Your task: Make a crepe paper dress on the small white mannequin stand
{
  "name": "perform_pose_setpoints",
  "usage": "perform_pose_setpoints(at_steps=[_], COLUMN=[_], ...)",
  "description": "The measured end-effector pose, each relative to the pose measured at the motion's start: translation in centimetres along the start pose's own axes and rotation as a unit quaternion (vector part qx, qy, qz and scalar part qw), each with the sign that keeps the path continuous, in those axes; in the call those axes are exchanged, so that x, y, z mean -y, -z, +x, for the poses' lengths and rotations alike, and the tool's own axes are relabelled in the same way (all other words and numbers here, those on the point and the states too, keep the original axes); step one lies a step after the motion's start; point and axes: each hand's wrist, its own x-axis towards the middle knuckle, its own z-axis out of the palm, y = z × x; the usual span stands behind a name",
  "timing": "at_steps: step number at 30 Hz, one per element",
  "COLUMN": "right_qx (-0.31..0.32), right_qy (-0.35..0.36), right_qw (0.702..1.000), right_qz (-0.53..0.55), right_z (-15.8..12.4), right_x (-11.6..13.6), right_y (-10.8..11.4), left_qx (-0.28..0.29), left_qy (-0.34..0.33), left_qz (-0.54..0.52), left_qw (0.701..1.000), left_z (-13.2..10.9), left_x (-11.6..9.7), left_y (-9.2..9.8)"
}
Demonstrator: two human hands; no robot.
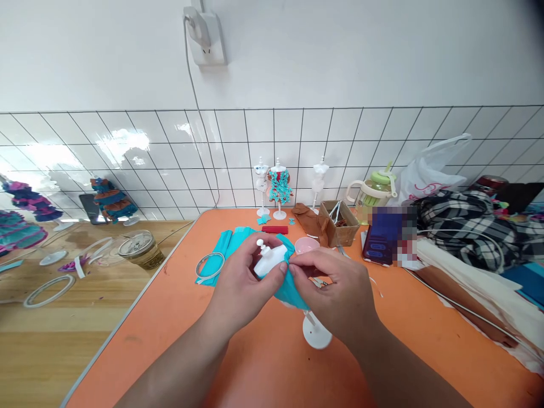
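My left hand [242,283] is wrapped round a small white dress form [271,259], which leans to the left with its knobbed neck toward me. Turquoise fabric [293,292] hangs round the form's lower body. Its round white base [317,333] shows below, under my right hand [340,289]. The thumb and index finger of that hand pinch the edge of the turquoise fabric at the form's side, close to my left thumb. Behind my left hand lies more turquoise cloth [219,255], with a ring-shaped roll of tape [209,266] on it.
Behind stand dress forms, one with turquoise ruffles [279,187]. A red block [275,229], brown cloth [312,221], a cardboard box [340,222] and a pink bowl [306,245] lie near. At right are a phone [378,243], a jug [376,195] and plaid cloth [459,226]; at left, a jar [140,249].
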Motion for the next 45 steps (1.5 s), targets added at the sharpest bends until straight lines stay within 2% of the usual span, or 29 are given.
perform_pose_setpoints(at_steps=[3,8,13,19,29,32,39,42,45], right_qx=[-0.002,-0.024,-0.023,-0.004,0.056,0.066,0.006,-0.004,-0.004], right_qy=[0.012,0.086,0.090,0.131,0.182,0.175,0.119,0.111,0.112], right_qw=[1.000,0.994,0.994,0.988,0.961,0.962,0.987,0.989,0.990], right_qz=[-0.016,-0.057,-0.060,-0.084,-0.199,-0.198,-0.108,-0.099,-0.089], right_z=[0.0,-0.3,-0.4,-0.4,-0.1,0.0,-0.1,-0.2,-0.3], right_x=[-0.1,-0.5,-0.7,-1.2,-1.6,-1.6,-1.3,-1.3,-1.5], right_y=[-0.4,-0.9,-1.0,-1.2,-0.4,-0.5,-0.9,-1.3,-1.8], left_qx=[-0.004,-0.017,0.012,0.022,0.163,0.178,0.115,0.131,0.175], left_qy=[0.006,0.018,0.036,0.047,0.093,0.101,0.070,0.072,0.056], left_qz=[-0.009,-0.009,0.002,-0.013,-0.147,-0.148,-0.087,-0.087,-0.126], left_qw=[1.000,1.000,0.999,0.999,0.971,0.968,0.987,0.985,0.975], left_z=[0.0,0.2,0.3,0.6,1.2,1.3,1.3,1.3,1.2], left_x=[0.0,0.3,0.5,0.2,1.3,1.2,0.9,0.8,0.7], left_y=[-0.1,-0.2,0.2,0.4,2.5,2.4,2.7,2.9,3.1])
